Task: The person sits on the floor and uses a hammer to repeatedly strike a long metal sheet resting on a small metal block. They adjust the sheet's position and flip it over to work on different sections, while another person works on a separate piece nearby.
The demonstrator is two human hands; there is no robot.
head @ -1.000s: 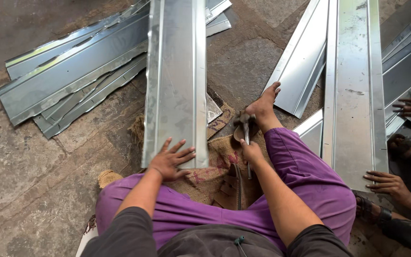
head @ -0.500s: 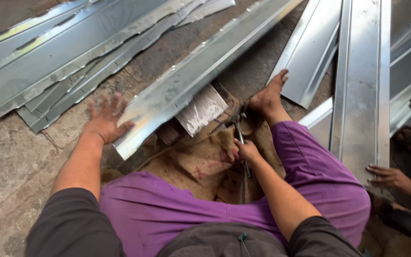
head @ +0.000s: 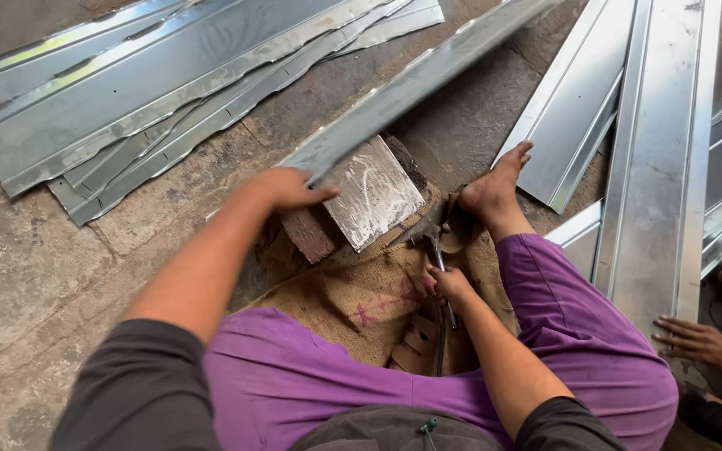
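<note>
I sit on the ground with purple trousers, legs spread. My left hand [head: 284, 188] grips the near end of a long folded metal sheet strip [head: 428, 75], which slants away to the upper right, tilted on edge. My right hand [head: 447, 284] is closed round the handle of a hammer [head: 429, 236] whose head rests on the sackcloth [head: 369, 301] by my bare right foot [head: 495, 188]. A flat metal block [head: 369, 196] on a brick lies just beyond the left hand.
A pile of bent metal sheets [head: 152, 92] lies at upper left on the concrete floor. More long sheets [head: 662, 167] lie at right. Another person's hand [head: 699, 341] rests on a sheet at lower right.
My left hand has swung the metal strip from lying straight ahead to slanting up right and tilted it on edge, uncovering the metal block. The right hand stays on the hammer.
</note>
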